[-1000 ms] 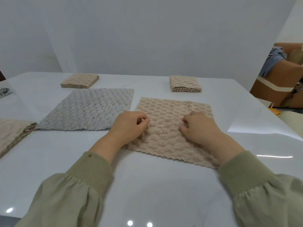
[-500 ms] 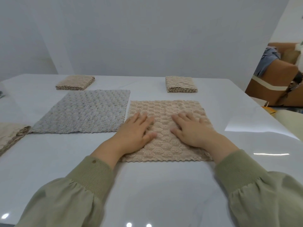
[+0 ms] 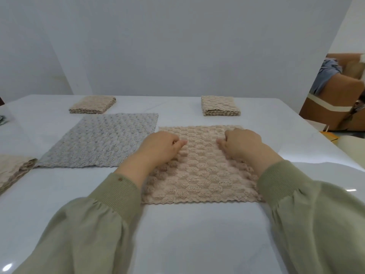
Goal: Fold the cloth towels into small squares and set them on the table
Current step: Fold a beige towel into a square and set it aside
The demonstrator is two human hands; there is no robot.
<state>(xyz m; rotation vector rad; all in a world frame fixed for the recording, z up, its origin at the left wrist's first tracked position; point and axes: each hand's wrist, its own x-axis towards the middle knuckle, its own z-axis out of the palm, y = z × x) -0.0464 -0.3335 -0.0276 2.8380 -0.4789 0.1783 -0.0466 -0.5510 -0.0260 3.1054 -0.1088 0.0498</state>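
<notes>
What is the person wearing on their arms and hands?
Both hands, left hand and right hand, are bare: no gloves or rings visible. Each arm has a loose sage-green sleeve gathered into a ribbed knit cuff at the wrist.

Your left hand (image 3: 161, 148) and right hand (image 3: 242, 144) lie on the beige towel (image 3: 201, 175) with curled fingers, so you cannot tell if the fingertips pinch the fabric or only press it. Your wrists and green sleeves (image 3: 118, 192) cover both side edges of this towel near you. At the left border of the picture, another beige towel (image 3: 13, 171) is cut off, and only its folded end shows. A small dark object (image 3: 2, 120) further up this border is also cut off and too small to name. At the right border, the brown furniture (image 3: 335, 99) with blue cloth on it is partly outside the picture and blurred.
</notes>
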